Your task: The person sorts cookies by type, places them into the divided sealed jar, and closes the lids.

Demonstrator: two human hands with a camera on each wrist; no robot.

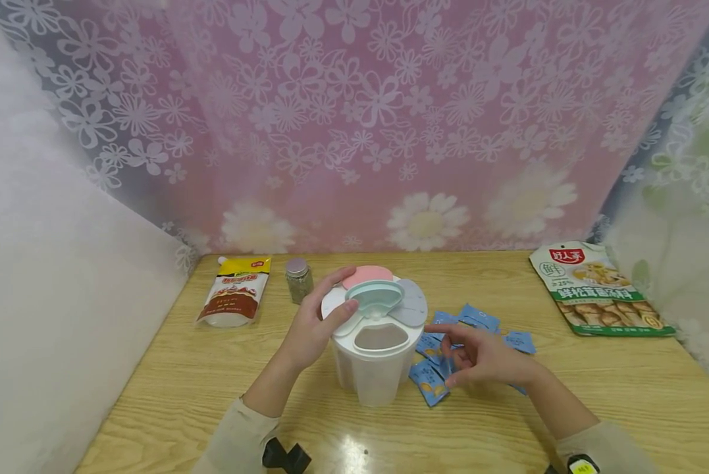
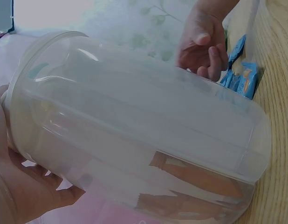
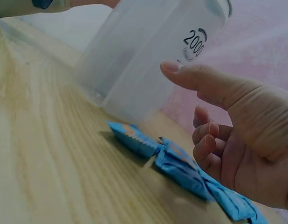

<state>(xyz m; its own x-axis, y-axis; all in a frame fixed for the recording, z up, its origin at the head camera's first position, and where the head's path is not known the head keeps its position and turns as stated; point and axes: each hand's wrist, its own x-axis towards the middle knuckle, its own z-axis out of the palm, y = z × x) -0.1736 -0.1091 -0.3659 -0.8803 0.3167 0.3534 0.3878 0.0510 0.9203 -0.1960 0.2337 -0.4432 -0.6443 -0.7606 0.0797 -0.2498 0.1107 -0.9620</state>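
A clear plastic storage canister with several compartments stands upright on the table. Its white lid carries pink, grey and mint flaps; the mint flap is raised, showing an opening at the front. My left hand grips the lid from the left, fingers behind and thumb on top. In the left wrist view, brown packets lie inside one compartment. My right hand hovers right of the canister, index finger pointing at its side, the other fingers loosely bent and holding nothing. Small blue snack packets lie below it.
A spouted pouch and a small glass jar of dried herbs stand at the back left. On the right lies a green and white mushroom-print bag. A flowered pink cloth hangs behind the wooden table.
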